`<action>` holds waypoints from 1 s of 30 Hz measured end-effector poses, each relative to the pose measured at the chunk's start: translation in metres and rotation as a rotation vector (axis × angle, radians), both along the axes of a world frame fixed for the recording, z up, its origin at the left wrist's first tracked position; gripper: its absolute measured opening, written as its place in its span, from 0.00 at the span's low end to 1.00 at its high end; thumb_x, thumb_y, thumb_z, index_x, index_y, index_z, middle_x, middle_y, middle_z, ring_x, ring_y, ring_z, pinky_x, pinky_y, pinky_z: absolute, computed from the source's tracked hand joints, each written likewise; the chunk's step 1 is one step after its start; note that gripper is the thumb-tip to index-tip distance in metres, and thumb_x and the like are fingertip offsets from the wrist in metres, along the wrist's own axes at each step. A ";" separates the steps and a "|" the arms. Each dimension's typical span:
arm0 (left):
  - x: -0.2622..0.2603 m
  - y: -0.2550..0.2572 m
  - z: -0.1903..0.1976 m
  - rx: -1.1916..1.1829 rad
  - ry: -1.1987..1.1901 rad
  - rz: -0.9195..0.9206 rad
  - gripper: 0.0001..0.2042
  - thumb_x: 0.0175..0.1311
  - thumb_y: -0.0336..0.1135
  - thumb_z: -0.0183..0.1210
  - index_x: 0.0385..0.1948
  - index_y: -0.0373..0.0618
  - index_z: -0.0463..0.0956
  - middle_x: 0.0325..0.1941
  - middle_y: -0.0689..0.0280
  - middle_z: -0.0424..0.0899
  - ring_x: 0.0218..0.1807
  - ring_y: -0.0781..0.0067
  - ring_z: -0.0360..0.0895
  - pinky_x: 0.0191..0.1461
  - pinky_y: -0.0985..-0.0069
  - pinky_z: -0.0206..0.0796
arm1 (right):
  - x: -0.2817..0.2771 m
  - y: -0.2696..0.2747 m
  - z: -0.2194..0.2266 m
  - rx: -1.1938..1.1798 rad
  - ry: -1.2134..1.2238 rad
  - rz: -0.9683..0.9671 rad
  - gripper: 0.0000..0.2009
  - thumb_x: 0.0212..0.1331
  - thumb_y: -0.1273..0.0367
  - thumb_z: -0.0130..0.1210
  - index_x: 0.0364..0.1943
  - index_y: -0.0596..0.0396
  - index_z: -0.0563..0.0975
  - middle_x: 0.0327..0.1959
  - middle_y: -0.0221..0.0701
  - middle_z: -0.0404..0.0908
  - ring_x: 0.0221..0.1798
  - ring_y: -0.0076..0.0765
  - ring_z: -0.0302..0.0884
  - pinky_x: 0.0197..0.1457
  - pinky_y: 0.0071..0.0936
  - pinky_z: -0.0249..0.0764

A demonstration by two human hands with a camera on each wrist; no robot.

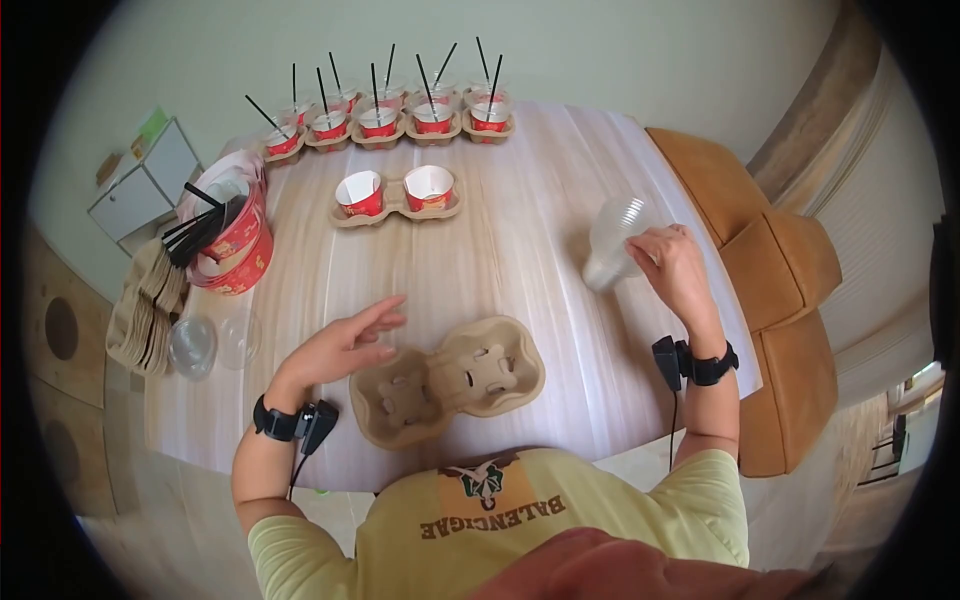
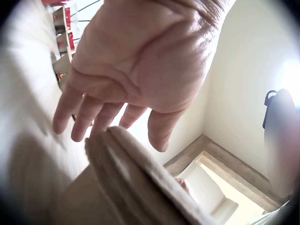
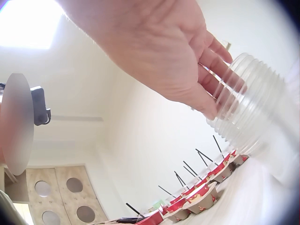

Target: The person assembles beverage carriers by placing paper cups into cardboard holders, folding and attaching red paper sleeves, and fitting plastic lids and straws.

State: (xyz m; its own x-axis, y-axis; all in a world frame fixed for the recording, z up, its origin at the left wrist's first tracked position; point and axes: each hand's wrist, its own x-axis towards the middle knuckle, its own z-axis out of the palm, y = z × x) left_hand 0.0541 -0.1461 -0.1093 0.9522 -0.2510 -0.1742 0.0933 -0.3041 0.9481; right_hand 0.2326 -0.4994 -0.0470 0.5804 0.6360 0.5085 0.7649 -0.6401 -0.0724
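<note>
My right hand (image 1: 670, 265) pinches the rim at the top of a stack of clear plastic cups (image 1: 608, 250) on the table's right side. In the right wrist view, its fingers show through the ridged rims of the clear stack (image 3: 255, 112). My left hand (image 1: 345, 345), fingers loosely extended and holding nothing, hovers by the left end of a brown pulp two-cup carrier (image 1: 490, 370) at the table's near edge. The left wrist view has the open palm (image 2: 140, 61) over the carrier's thick edge (image 2: 136, 164). Both wells of that carrier hold no cup.
Farther back, another carrier (image 1: 393, 212) holds two red-and-white paper cups (image 1: 428, 190). Along the back stand several filled carriers (image 1: 375, 138) with black straws. To the left are red buckets (image 1: 240, 262) with black straws (image 1: 205, 230), stacked carriers (image 1: 145, 310) and clear lids (image 1: 192, 348). Brown chairs (image 1: 780, 260) border the right side.
</note>
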 end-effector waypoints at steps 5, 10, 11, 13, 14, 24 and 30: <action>-0.011 -0.008 -0.002 0.067 -0.046 -0.034 0.31 0.54 0.22 0.51 0.61 0.48 0.50 0.57 0.60 0.66 0.57 0.72 0.63 0.58 0.76 0.56 | -0.002 0.000 0.004 0.010 -0.152 0.008 0.01 0.45 0.74 0.55 0.22 0.57 0.76 0.20 0.32 0.74 0.25 0.36 0.70 0.37 0.29 0.63; -0.016 -0.007 -0.008 0.104 -0.102 -0.043 0.31 0.54 0.26 0.53 0.61 0.48 0.51 0.55 0.59 0.68 0.57 0.70 0.64 0.58 0.74 0.57 | -0.010 -0.003 0.019 0.099 -0.311 0.009 0.02 0.43 0.76 0.56 0.22 0.56 0.75 0.21 0.32 0.74 0.27 0.37 0.70 0.39 0.30 0.64; -0.018 -0.006 -0.008 0.111 -0.123 -0.035 0.30 0.55 0.29 0.55 0.61 0.49 0.51 0.55 0.58 0.69 0.56 0.67 0.66 0.58 0.72 0.58 | -0.014 -0.002 0.025 0.100 -0.307 0.018 0.02 0.43 0.76 0.56 0.22 0.56 0.75 0.21 0.32 0.74 0.27 0.37 0.70 0.39 0.30 0.64; -0.018 -0.006 -0.004 0.108 -0.129 0.019 0.29 0.55 0.28 0.54 0.60 0.48 0.53 0.54 0.58 0.70 0.55 0.68 0.67 0.57 0.73 0.59 | -0.021 0.004 0.041 0.154 -0.430 0.006 0.02 0.44 0.76 0.56 0.23 0.57 0.75 0.23 0.32 0.75 0.29 0.38 0.71 0.42 0.30 0.65; -0.018 -0.006 -0.002 0.105 -0.140 0.067 0.28 0.55 0.27 0.54 0.60 0.47 0.54 0.53 0.59 0.71 0.54 0.69 0.68 0.56 0.73 0.60 | -0.025 0.009 0.046 0.174 -0.403 0.021 0.03 0.44 0.75 0.56 0.24 0.56 0.75 0.23 0.31 0.75 0.30 0.38 0.71 0.44 0.33 0.65; -0.017 0.002 0.005 0.284 -0.705 0.415 0.16 0.52 0.22 0.52 0.45 0.42 0.70 0.44 0.62 0.74 0.35 0.73 0.74 0.41 0.80 0.68 | -0.016 0.154 -0.010 0.018 -0.032 0.861 0.04 0.42 0.73 0.57 0.25 0.53 0.76 0.24 0.27 0.74 0.32 0.34 0.70 0.47 0.34 0.64; -0.010 0.011 -0.006 0.481 -0.848 0.410 0.13 0.52 0.27 0.55 0.41 0.42 0.72 0.42 0.62 0.75 0.33 0.66 0.74 0.36 0.75 0.67 | -0.018 0.201 -0.018 -0.158 0.123 1.086 0.05 0.43 0.71 0.58 0.26 0.55 0.77 0.26 0.28 0.76 0.34 0.33 0.72 0.50 0.34 0.65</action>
State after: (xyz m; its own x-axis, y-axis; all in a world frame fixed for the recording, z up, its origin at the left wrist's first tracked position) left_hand 0.0444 -0.1351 -0.1152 0.8051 0.0361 0.5920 -0.3623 -0.7603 0.5391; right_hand 0.2151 -0.2989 -0.0647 -0.2850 0.8908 0.3539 0.9190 0.3589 -0.1631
